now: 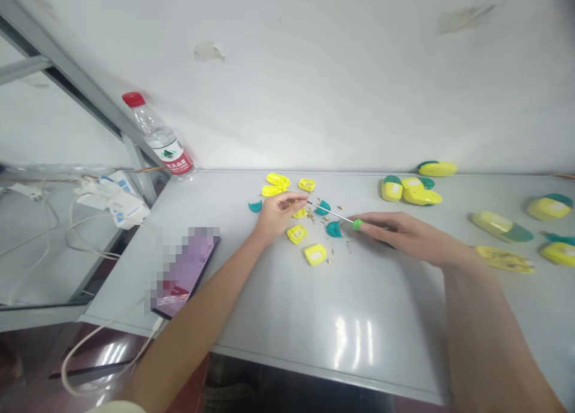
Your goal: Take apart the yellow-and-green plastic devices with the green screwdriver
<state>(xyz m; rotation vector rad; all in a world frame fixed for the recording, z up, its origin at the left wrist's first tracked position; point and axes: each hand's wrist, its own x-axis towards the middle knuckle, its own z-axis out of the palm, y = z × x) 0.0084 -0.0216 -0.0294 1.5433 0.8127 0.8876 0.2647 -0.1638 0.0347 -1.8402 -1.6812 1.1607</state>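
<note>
My right hand (395, 230) is closed round a screwdriver with a green handle (357, 224), its thin metal shaft (332, 212) pointing left. At the shaft's tip, the thumb and forefinger of my left hand (279, 214) are pinched together; whatever small thing they grip is hidden. A yellow shell half (299, 211) lies partly behind my left fingers. Around the hands are teal caps (333, 229), small brass-coloured screws or pins (340, 207), and more yellow shell pieces, including an open one (297, 234) and one lying closed side up (315, 255).
Yellow and teal plastic housings (422, 195) lie at right. A water bottle (168, 143) leans against the wall at back left. A phone (191, 275) with a white cable (157, 326) lies left, near a power strip (119, 200). The grey table (305, 317) ends in front.
</note>
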